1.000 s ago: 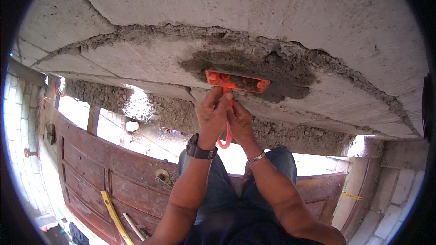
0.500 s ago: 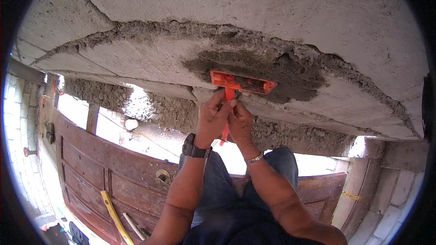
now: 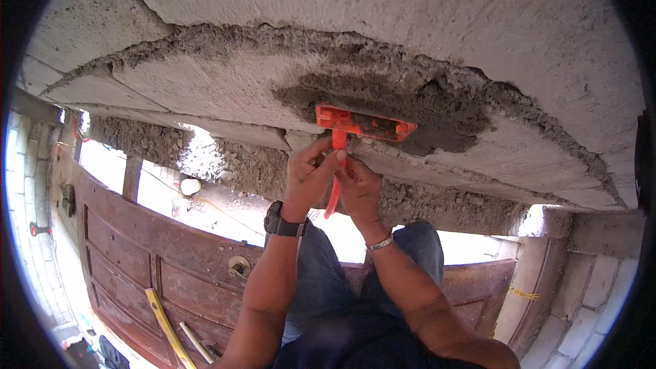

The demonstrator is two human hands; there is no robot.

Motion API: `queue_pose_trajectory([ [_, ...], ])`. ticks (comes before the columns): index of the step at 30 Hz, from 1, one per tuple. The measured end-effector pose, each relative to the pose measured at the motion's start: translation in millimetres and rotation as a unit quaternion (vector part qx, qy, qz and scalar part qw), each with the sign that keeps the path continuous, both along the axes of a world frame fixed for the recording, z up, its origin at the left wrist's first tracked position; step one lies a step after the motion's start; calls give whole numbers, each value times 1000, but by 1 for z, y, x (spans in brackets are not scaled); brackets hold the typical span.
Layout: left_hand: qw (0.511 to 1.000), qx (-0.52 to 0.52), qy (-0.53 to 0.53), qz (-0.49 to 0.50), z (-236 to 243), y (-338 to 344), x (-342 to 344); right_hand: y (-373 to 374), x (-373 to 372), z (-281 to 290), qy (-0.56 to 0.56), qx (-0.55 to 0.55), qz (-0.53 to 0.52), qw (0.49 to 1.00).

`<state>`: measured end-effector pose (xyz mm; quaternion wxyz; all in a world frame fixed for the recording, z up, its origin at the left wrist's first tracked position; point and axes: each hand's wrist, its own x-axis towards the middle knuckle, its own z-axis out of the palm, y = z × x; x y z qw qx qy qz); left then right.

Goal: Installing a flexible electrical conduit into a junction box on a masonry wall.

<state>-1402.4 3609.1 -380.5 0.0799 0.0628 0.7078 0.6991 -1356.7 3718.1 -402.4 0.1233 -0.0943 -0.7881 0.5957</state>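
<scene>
An orange rectangular wall box [image 3: 333,117] with an open front sits in a patch of dark wet mortar [image 3: 444,119] on the wall. From the lower left of the box a flat-looking orange tube [image 3: 332,199] hangs down, its lower end free. Just below the box, my left hand [image 3: 307,174] pinches this tube between thumb and fingers. My right hand [image 3: 361,188] is closed on it from the other side, the fingertips close together. Part of the tube is hidden behind the fingers.
A brown panelled door [image 3: 171,253] lies below me on the left. On it rest a yellow spirit level [image 3: 168,324] and a pale stick [image 3: 195,342]. A rough-edged groove [image 3: 383,46] crosses the wall above the box. Block walls stand at both sides.
Both hands have shifted slightly left and down along the tube. The tube's lower end has swung a little left. The box stays in place; the view has moved slightly.
</scene>
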Motion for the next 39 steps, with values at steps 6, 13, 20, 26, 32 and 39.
queue_pose_trajectory([
  [6, 997, -64, 5, -32, 3, 6, 2, 4, 1, -27, 82, 61, -45, 994],
  [13, 998, 14, -21, -52, -3, 0, 2, 4, -3, -28, 68, 19, 1, 997],
  [20, 990, 46, -87, -97, 4, -9, -1, 16, 7, -21, 13, 8, 111, 994],
  [26, 999, -9, 0, -36, 9, 4, 2, 7, 7, -21, 14, 31, 57, 998],
  [32, 998, 52, 33, -22, 7, 12, 1, 5, 10, -22, 38, 42, 6, 998],
  [39, 999, 42, -12, 32, 9, 17, 2, 8, 3, -22, 78, 69, 74, 992],
])
